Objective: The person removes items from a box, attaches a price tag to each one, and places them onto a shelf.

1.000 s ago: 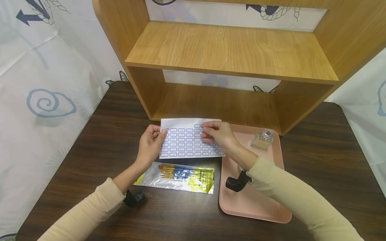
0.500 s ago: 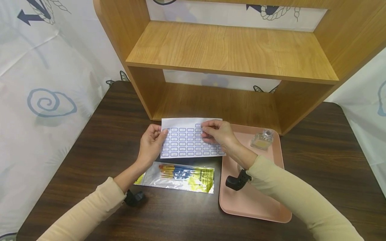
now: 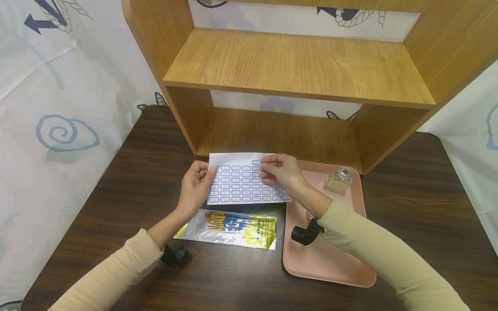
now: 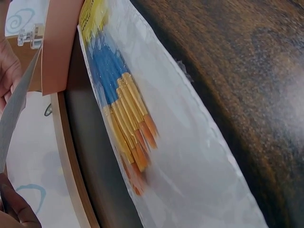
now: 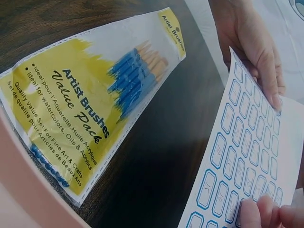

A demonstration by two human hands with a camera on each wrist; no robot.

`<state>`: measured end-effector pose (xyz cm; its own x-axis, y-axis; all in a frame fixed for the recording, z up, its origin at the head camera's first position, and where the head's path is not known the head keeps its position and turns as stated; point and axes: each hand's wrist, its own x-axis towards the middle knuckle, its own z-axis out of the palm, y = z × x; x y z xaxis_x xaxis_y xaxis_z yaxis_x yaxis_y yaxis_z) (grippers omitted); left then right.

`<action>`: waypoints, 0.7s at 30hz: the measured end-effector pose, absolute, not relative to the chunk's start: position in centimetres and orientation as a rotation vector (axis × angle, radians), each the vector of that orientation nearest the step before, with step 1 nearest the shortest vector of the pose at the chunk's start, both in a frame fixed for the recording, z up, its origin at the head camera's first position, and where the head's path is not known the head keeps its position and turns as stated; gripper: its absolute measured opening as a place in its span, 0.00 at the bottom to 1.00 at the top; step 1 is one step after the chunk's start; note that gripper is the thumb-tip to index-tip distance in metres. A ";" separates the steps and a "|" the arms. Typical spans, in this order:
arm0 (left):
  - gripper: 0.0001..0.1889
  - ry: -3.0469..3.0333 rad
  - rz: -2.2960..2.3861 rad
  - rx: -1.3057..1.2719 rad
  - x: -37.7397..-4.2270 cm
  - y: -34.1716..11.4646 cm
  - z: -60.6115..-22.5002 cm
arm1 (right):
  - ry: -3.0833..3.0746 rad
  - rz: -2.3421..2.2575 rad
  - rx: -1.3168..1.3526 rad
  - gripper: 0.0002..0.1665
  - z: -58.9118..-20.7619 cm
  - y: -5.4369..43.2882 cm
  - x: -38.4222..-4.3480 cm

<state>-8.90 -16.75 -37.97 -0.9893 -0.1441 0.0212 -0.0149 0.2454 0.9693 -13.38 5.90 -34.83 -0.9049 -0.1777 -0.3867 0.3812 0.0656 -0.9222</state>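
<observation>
The person has a sheet of labels (image 3: 242, 180) held up off the dark surface (image 3: 218, 276), tilted, its white face ruled in blue-bordered boxes with a plain strip along the far edge. The left hand (image 3: 196, 183) grips it at nine o'clock, thumb over the front and fingers curled behind the edge. The right hand (image 3: 285, 172) is at three o'clock, thumb and forefinger pinching together at the upper part of the sheet; I can't tell whether they have a single label or the paper itself. Between six and seven o'clock from the sheet, a pack of artist brushes (image 3: 229, 229) lies flat in its clear and yellow wrapper. At four o'clock sits a pink tray (image 3: 330, 255), its left rim just beside the pack, with a glass bottle (image 3: 337, 181) on it over at three o'clock. A wooden shelf unit (image 3: 299, 65) stands at twelve o'clock.
</observation>
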 end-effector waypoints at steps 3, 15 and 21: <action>0.09 -2.395 -1.857 0.152 -8.9 -16.7 -38.0 | 1.943 -1.883 0.212 0.15 -34.8 5.8 -13.4; 0.09 -2.398 -1.848 0.116 -8.9 -16.6 -38.1 | 1.941 -1.898 0.209 0.13 -35.0 5.7 -13.5; 0.09 -2.403 -1.837 0.111 -8.8 -16.7 -38.1 | 1.969 -1.916 0.204 0.13 -35.0 5.6 -13.4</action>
